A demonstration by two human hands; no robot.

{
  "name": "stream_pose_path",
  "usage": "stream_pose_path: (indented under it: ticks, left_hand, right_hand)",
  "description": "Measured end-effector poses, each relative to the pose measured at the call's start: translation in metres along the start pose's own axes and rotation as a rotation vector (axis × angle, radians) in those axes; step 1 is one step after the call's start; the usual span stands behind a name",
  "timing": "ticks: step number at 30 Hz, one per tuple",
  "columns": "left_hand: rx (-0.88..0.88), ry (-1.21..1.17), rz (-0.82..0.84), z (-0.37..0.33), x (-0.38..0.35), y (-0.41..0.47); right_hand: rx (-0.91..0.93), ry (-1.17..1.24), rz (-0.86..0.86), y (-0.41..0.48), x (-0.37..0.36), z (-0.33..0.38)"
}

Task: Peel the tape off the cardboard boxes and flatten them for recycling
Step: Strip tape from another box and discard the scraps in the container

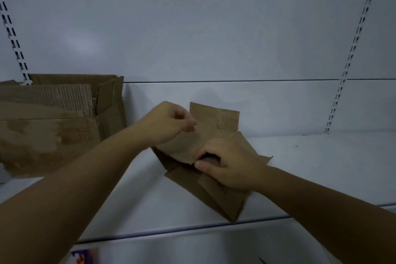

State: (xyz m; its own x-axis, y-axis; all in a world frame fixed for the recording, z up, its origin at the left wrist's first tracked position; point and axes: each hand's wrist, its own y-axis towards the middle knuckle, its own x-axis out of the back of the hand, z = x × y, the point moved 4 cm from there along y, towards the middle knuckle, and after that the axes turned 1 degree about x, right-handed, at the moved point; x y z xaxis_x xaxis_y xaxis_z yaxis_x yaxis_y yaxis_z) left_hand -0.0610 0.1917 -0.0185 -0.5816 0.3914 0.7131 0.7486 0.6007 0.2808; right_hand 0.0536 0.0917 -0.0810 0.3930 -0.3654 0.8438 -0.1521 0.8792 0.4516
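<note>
Small box [214, 195] sits half-flattened on the shelf [321, 167], right hand [231, 167] pinching its flap edge, left hand [169, 123] curled at its 10 o'clock (can't tell if it's holding anything), bigger box [53, 124] off at 9 o'clock.

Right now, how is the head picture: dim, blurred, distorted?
Head view: dim, bluish light; fingertips of the left hand smeared by motion; small box under the right hand fairly sharp; slotted uprights bow from the wide lens; faint sheen on the back panel, no hard glare.
</note>
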Motion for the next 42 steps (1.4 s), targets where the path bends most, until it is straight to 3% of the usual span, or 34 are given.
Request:
stream_pose_path:
  ticks: [3, 5, 6, 9, 10, 12, 14, 16, 20, 24, 27, 29, 32, 35, 38, 42]
  left_hand:
    - [-0.003, 0.303, 0.252, 0.032, -0.037, 0.021]
    - [-0.056, 0.507, 0.32, 0.051, -0.056, 0.024]
    - [-0.094, 0.59, 0.319, 0.06, -0.061, 0.024]
    - [-0.138, 0.518, 0.332, 0.076, -0.063, 0.021]
    - [-0.116, 0.422, 0.358, 0.076, -0.062, 0.017]
    - [-0.106, 0.324, 0.425, 0.076, -0.062, 0.008]
    - [-0.123, 0.383, 0.42, 0.078, -0.059, 0.006]
    - [-0.129, 0.481, 0.414, 0.078, -0.055, 0.011]
    - [0.145, 0.478, 0.548, 0.06, -0.049, 0.02]
    - [0.431, 0.429, 0.691, 0.032, -0.053, 0.025]
    - [0.476, 0.402, 0.695, 0.021, -0.067, 0.025]
    - [0.408, 0.335, 0.673, 0.019, -0.079, 0.021]
    - [0.292, 0.387, 0.576, 0.028, -0.095, 0.014]
    - [0.183, 0.729, 0.512, 0.044, -0.113, 0.008]
    - [0.21, 0.694, 0.448, 0.051, -0.124, 0.002]
    - [0.273, 0.652, 0.311, 0.052, -0.13, 0.006]
  right_hand:
    - [-0.004, 0.089, 0.013, -0.004, 0.001, 0.003]
    - [0.009, 0.194, -0.027, -0.01, 0.011, 0.003]
    - [-0.008, 0.226, -0.124, -0.013, 0.022, -0.003]
    - [-0.296, 0.345, -0.53, -0.023, 0.061, -0.047]
    - [-0.428, 0.432, -0.533, -0.027, 0.066, -0.062]
    - [-0.587, 0.559, -0.266, -0.034, 0.058, -0.078]
    - [-0.599, 0.499, 0.06, -0.043, 0.042, -0.075]
    - [-0.559, 0.419, 0.208, -0.045, 0.034, -0.062]
    - [-0.669, 0.526, 0.208, -0.044, 0.037, -0.05]
    - [-0.816, 0.919, 0.13, -0.049, 0.031, -0.039]
    - [-0.817, 1.114, 0.148, -0.051, 0.03, -0.038]
    - [-0.828, 1.147, 0.178, -0.055, 0.03, -0.046]
    - [-0.848, 0.987, 0.201, -0.064, 0.031, -0.058]
    - [-0.806, 0.657, 0.247, -0.07, 0.035, -0.066]
    - [-0.676, 0.306, 0.306, -0.074, 0.038, -0.065]
    - [-0.492, -0.287, 0.085, -0.072, 0.052, -0.061]
